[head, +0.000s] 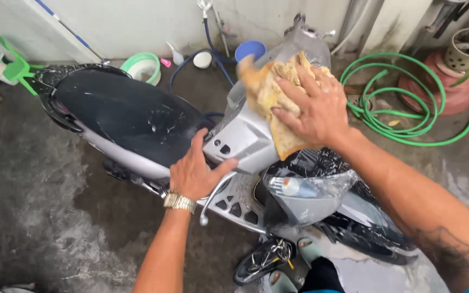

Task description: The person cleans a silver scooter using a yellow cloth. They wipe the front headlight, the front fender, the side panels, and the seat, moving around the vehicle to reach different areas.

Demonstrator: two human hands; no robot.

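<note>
— Nearest of all, what do you see?

— Two bare forearms reaching out from the bottom edge. Between them, low in the view, a dark knee and a pale sandal beside the front wheel (pixel 261 261) of a grey scooter (pixel 245 138).

— And the right hand?

— The right hand (pixel 311 106) lies flat, fingers spread wide, pressing a yellow cloth (pixel 264 89) against the scooter's grey front panel below the handlebars. The cloth sits under the palm and bunches out past the fingertips toward the left; its upper left edge is blurred.

— The left one?

— The left hand (pixel 195 171), with a gold wristwatch (pixel 179 202) on its wrist, rests open on the bodywork where the black seat (pixel 126 116) meets the front column — thumb out to the right, fingers pointing up. It grips nothing that I can make out; it leans on the panel, well apart from the cloth.

— What lies around?

— Wet concrete floor (pixel 39 206) with soapy streaks. A green hose (pixel 408 116) is coiled on the floor to the right, near a terracotta pot (pixel 451 92). By the wall behind stand a pale green basin (pixel 142 66) and a blue bucket (pixel 249 50). Clear plastic wrap (pixel 308 187) covers the headlight area, just below the cloth.
</note>
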